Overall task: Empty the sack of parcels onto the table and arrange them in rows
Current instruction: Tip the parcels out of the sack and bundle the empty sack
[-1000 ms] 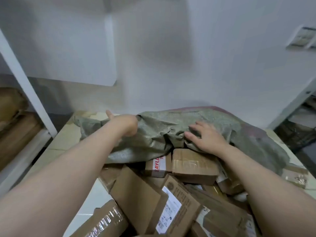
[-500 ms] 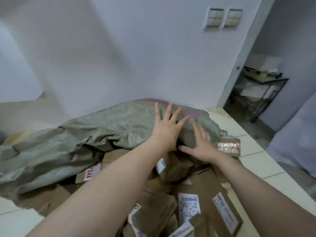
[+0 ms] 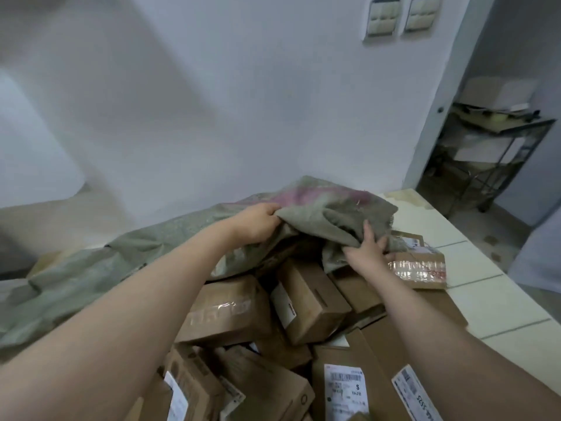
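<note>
The left hand [image 3: 258, 221] is clenched on a bunched fold of the grey-green sack [image 3: 121, 262] near its far, pink-stained end, with the knuckles up and the cloth gathered in the fist. The right hand [image 3: 368, 253] grasps the sack's hanging edge a little to the right and lower, its fingers pushed up into the fabric. The sack lies limp across the far side of the white tiled table [image 3: 491, 302], trailing away to the left. Spilling out from under the sack's lifted edge toward the camera is a heap of brown cardboard parcels [image 3: 309, 299], tilted and overlapping, several with white printed labels. One flat parcel wrapped in clear tape [image 3: 420, 270] lies just right of the sack's end, touching the right hand's fingertips. Behind the sack rises a pale wall with two switch plates [image 3: 400, 16], and well to the right of the sack stands a dark metal rack [image 3: 491, 153].
</note>
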`<action>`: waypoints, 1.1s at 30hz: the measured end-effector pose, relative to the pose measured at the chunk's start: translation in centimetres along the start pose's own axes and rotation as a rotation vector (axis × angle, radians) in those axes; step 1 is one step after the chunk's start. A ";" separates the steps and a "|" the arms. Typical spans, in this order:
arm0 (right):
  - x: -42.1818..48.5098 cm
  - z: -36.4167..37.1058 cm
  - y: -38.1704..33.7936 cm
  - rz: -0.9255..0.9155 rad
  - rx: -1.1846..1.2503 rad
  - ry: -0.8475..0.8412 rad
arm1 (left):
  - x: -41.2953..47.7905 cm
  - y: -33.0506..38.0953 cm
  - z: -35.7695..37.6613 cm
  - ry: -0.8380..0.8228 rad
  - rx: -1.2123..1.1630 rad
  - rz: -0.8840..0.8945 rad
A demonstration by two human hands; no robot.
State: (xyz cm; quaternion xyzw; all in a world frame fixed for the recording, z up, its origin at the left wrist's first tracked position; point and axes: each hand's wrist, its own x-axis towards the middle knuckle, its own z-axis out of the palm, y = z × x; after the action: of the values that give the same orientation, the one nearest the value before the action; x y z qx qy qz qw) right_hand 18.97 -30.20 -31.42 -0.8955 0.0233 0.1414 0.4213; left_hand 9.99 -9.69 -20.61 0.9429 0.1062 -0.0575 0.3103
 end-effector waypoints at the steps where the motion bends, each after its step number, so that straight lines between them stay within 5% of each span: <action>1: 0.7 0.0 -0.8 -0.063 0.149 0.003 | -0.4 -0.3 -0.7 -0.051 -0.058 -0.031; 7: -0.9 0.0 -8.2 -0.218 0.917 -0.027 | -1.6 -1.3 0.3 -0.139 -0.059 0.008; 9: -2.1 -0.2 -9.2 -0.389 0.794 -0.037 | -2.0 -1.6 1.8 -0.215 0.091 0.032; 11: -2.8 -0.4 -9.3 -0.587 0.389 0.002 | -2.7 -1.9 3.0 -0.261 0.279 0.057; 16: -4.0 -0.2 -9.8 -0.714 -0.095 -0.080 | -4.2 -1.4 1.7 -0.172 0.425 -0.047; 20: -5.9 0.5 -9.9 -0.628 -0.115 -0.187 | -5.6 -0.8 -2.4 -0.071 0.479 -0.307; 23: -7.8 1.6 -10.3 -0.658 -0.122 -0.310 | -6.9 0.0 -3.2 0.169 0.546 0.028; 25: -8.7 2.5 -10.6 -0.685 -0.235 -0.376 | -7.1 0.1 -2.5 0.190 0.663 0.267; 30: -9.5 0.7 -11.2 -0.765 -0.341 -0.526 | -6.0 -4.0 -0.4 0.047 0.636 0.118; 33: -9.1 -0.7 -11.1 -0.718 -0.039 -0.220 | -5.8 -5.8 -0.1 0.002 0.542 0.073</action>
State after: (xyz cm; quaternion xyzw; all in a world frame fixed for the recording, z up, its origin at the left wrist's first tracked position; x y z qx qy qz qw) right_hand 12.20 -24.31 -20.22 -0.8339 -0.3402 0.0806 0.4271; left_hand 2.98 -6.03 -22.79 0.9949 0.0530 -0.0717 0.0481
